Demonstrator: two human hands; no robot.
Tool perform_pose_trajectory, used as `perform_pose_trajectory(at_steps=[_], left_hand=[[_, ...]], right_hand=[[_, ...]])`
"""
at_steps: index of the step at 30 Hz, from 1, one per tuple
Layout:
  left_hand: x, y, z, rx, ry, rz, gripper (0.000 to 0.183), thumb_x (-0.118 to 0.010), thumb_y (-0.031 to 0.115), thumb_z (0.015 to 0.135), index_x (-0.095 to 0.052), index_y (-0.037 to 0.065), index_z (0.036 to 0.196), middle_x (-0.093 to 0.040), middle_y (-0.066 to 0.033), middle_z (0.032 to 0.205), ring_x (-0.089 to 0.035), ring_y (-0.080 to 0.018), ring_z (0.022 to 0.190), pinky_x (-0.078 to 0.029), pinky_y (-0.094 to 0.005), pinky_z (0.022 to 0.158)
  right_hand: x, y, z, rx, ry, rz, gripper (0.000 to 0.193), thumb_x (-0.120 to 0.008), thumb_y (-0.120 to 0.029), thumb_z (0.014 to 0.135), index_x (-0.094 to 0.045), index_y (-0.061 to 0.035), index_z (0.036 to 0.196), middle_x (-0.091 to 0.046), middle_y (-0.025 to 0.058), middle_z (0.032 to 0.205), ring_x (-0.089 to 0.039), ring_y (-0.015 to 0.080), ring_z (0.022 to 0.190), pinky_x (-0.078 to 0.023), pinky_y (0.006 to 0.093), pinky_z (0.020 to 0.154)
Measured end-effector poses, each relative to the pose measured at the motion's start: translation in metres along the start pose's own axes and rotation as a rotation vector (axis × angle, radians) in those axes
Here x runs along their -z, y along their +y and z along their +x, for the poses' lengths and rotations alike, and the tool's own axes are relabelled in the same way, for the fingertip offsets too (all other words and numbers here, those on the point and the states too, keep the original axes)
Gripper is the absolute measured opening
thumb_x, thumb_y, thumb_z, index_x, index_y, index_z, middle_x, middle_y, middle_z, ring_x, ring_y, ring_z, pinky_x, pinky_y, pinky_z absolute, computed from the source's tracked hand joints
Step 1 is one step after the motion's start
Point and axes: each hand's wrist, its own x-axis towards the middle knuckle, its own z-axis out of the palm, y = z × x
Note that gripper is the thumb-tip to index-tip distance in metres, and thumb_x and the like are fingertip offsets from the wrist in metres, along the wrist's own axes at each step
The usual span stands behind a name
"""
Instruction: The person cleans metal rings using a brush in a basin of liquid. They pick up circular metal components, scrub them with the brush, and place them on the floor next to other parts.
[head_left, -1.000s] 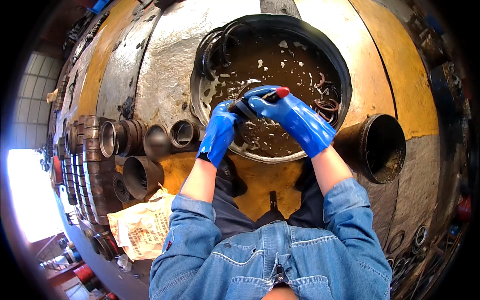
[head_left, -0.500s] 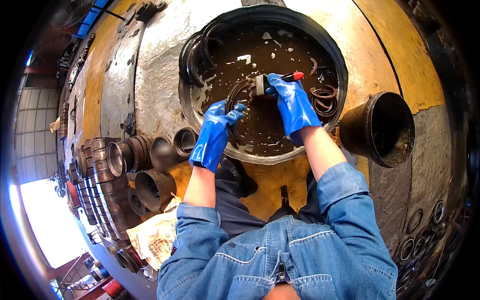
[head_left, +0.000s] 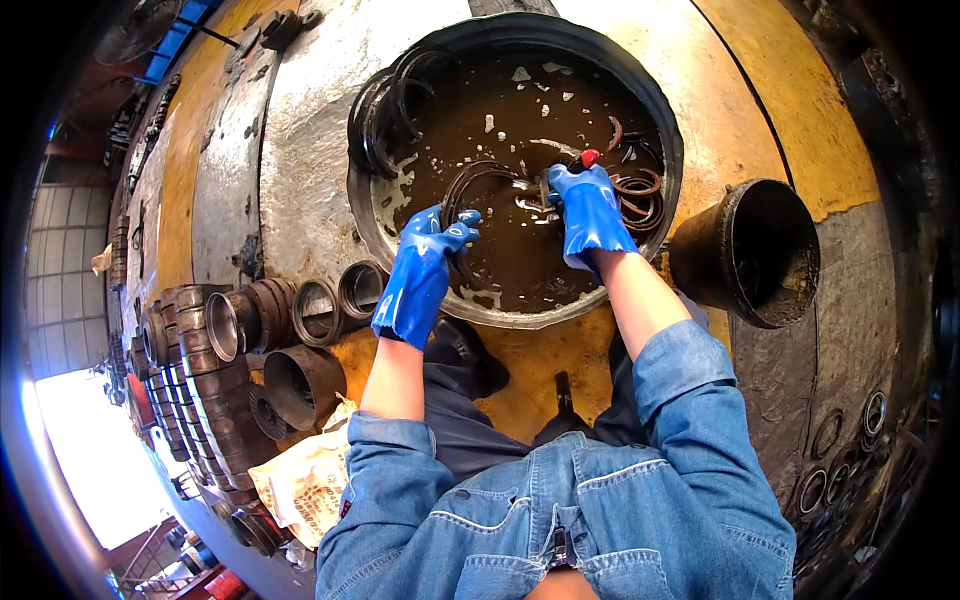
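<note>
Both my hands wear blue rubber gloves over a wide dark basin point(head_left: 520, 319) of murky brown liquid. My left hand point(head_left: 425, 262) is closed around the near left side of some dark metal rings point(head_left: 470, 178), held at the liquid's surface. In my right hand point(head_left: 592, 212) is a flat brush point(head_left: 589, 158) with a red-ended handle; its head points left toward the rings and sits low at the liquid, its bristles hard to make out. Dark rings point(head_left: 368, 130) lean on the basin's left wall. Reddish-brown rings point(head_left: 638, 188) lie at its right side.
A dark, open metal bucket point(head_left: 700, 250) stands right of the basin. Metal cylinders and rings point(head_left: 235, 325) crowd the left, with a crumpled paper bag point(head_left: 305, 475) near them. More rings point(head_left: 830, 435) lie at the lower right. My feet are just below the basin.
The brush has dropped lower, its head moving right and down, off the rings' edge toward the liquid. My left hand keeps its hold on the rings. The whole view has shifted slightly.
</note>
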Motion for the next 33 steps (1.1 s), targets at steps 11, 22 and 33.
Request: perform_pose_trajectory(at_steps=[11, 22, 33], left_hand=[[0.009, 0.008, -0.009, -0.168, -0.071, 0.199, 0.032, -0.062, 0.001, 0.091, -0.070, 0.001, 0.122, -0.071, -0.0016, 0.102, -0.061, -0.0119, 0.085, -0.047, -0.0258, 0.076], [0.005, 0.002, -0.003, 0.009, -0.011, 0.013, 0.034, -0.067, 0.004, 0.093, -0.067, -0.004, 0.127, -0.074, -0.0089, 0.110, -0.068, -0.0161, 0.096, -0.052, -0.0269, 0.084], [0.025, -0.006, 0.030, 0.334, 0.178, -0.283, 0.074, -0.057, 0.070, 0.097, -0.067, 0.006, 0.132, -0.075, -0.0157, 0.115, -0.072, -0.0304, 0.096, -0.059, -0.0472, 0.086]], right_hand=[[-0.030, -0.079, -0.054, 0.336, -0.786, -0.362, 0.022, -0.074, -0.028, 0.095, -0.079, -0.0097, 0.107, -0.078, 0.0026, 0.094, -0.069, 0.0108, 0.087, -0.056, 0.0281, 0.083], [-0.002, -0.029, -0.018, -0.003, -0.143, -0.150, 0.044, -0.073, -0.042, 0.093, -0.073, -0.0012, 0.108, -0.073, 0.0071, 0.094, -0.062, 0.0160, 0.081, -0.051, 0.0332, 0.076], [-0.036, -0.053, -0.075, 0.347, -0.428, 0.018, 0.033, -0.071, -0.031, 0.094, -0.075, 0.0000, 0.104, -0.077, 0.0152, 0.094, -0.070, 0.0216, 0.080, -0.057, 0.0359, 0.078]])
